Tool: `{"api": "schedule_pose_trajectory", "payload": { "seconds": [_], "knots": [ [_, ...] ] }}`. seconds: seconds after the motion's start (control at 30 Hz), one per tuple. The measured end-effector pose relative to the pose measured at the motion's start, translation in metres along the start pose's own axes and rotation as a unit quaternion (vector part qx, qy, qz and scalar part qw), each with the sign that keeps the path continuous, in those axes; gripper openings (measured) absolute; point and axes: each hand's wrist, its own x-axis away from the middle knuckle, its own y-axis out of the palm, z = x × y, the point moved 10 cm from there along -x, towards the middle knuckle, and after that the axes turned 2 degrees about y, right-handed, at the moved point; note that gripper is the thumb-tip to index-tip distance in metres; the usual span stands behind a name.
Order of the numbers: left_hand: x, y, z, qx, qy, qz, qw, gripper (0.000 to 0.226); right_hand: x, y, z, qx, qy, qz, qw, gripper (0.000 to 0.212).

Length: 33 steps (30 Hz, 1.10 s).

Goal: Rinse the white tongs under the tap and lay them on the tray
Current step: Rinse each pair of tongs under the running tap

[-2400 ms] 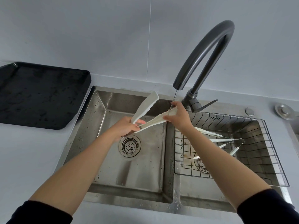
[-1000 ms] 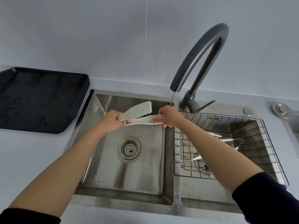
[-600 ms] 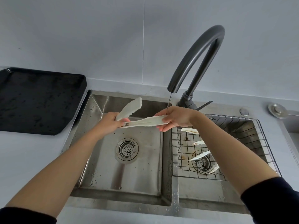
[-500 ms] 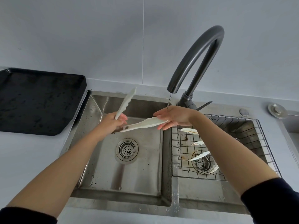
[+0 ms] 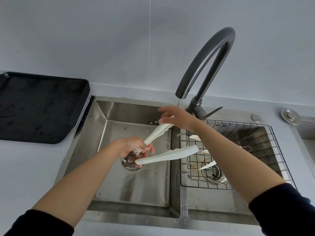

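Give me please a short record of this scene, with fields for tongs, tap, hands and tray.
white tongs: spread open over the left basin
tap: thin stream running
left hand: grips their hinge end
right hand: straight fingers touch the upper tip, under the tap
tray: black, left of the basin

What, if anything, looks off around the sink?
Only a brownish, rust-like stain on the right steel basin floor, under the dark wire rack beside the drain. The white plastic tongs look intact, splayed open, gripped by the left hand; nothing looks spilled.
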Motion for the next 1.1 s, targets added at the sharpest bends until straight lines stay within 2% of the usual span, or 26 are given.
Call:
{"api": "schedule_pose_trajectory", "payload": {
  "seconds": [0.13,0.27,0.37,0.43,0.53,0.6,0.67,0.73,0.8,0.83,0.9,0.93,1.03,1.1],
  "knots": [
    [0.003,-0.001,0.006,-0.004,0.007,0.001,1.000,0.017,0.000,0.002,0.017,-0.003,0.039,-0.013,0.999,0.012],
    [0.007,-0.010,0.011,0.007,0.038,0.014,0.999,0.024,-0.002,0.001,0.027,0.003,0.067,-0.002,0.998,0.022],
    [0.011,-0.020,0.025,-0.032,0.088,0.043,0.995,0.036,-0.004,-0.002,0.032,0.011,0.090,0.011,0.996,0.025],
    [0.016,-0.020,0.030,-0.055,0.105,0.024,0.993,0.052,-0.006,-0.005,0.035,0.026,0.102,0.024,0.994,0.026],
    [0.027,-0.023,0.044,-0.135,0.160,0.010,0.978,0.106,-0.004,-0.012,0.038,0.043,0.120,0.050,0.991,0.023],
    [0.033,-0.025,0.049,-0.175,0.172,0.017,0.969,0.118,-0.002,-0.012,0.044,0.029,0.141,0.041,0.989,0.015],
    [0.033,-0.030,0.049,-0.202,0.168,0.050,0.964,0.098,0.000,-0.007,0.047,0.021,0.159,0.030,0.987,0.015],
    [0.032,-0.042,0.052,-0.249,0.177,0.128,0.944,0.060,0.003,-0.004,0.051,-0.026,0.185,0.032,0.982,0.020],
    [0.038,-0.059,0.057,-0.255,0.195,0.217,0.922,0.038,0.004,0.001,0.048,-0.067,0.192,0.022,0.979,0.022],
    [0.041,-0.066,0.057,-0.230,0.198,0.243,0.921,0.034,0.003,0.005,0.045,-0.055,0.188,0.004,0.981,0.025],
    [0.044,-0.073,0.056,-0.176,0.200,0.254,0.930,0.036,0.003,0.017,0.035,0.041,0.161,-0.050,0.985,0.024],
    [0.045,-0.073,0.057,-0.172,0.204,0.254,0.930,0.038,0.002,0.020,0.032,0.086,0.149,-0.050,0.984,0.021],
    [0.049,-0.072,0.066,-0.199,0.216,0.266,0.918,0.037,-0.002,0.013,0.028,0.126,0.137,0.031,0.982,0.046],
    [0.051,-0.074,0.066,-0.196,0.215,0.271,0.917,0.036,-0.003,0.011,0.026,0.116,0.117,0.039,0.986,0.042]
  ]
}}
